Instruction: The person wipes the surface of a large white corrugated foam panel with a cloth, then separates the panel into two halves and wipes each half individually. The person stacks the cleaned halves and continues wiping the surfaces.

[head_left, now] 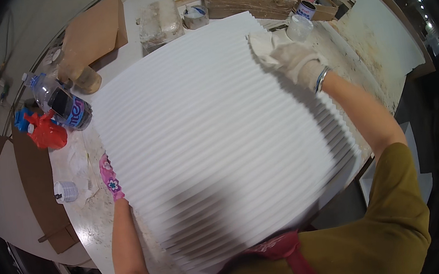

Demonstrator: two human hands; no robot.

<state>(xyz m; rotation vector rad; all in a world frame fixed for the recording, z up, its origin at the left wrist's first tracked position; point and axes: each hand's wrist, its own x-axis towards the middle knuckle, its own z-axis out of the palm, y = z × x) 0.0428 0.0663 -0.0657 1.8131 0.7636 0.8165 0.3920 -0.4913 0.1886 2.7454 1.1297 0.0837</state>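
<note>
A large white pleated sheet (206, 117) spreads over the table in front of me, its ridges running from side to side. At its left edge is my left hand (110, 179) in a pink flowered glove; the sheet hides the fingers, so their grip does not show. My right hand (297, 62), in a whitish glove with a bracelet at the wrist, reaches to the sheet's far right edge. It is closed on a folded white cloth (262, 47), which lies against that edge. A shadow falls across the sheet's near part.
Left of the sheet stand a large plastic bottle (69, 107), a jar of yellowish liquid (86, 78), a red bag (48, 132) and a white cup (66, 191). Beyond it are a wrapped block (161, 23), a tape roll (195, 16), a cardboard box (248, 6) and a clear cup (299, 28).
</note>
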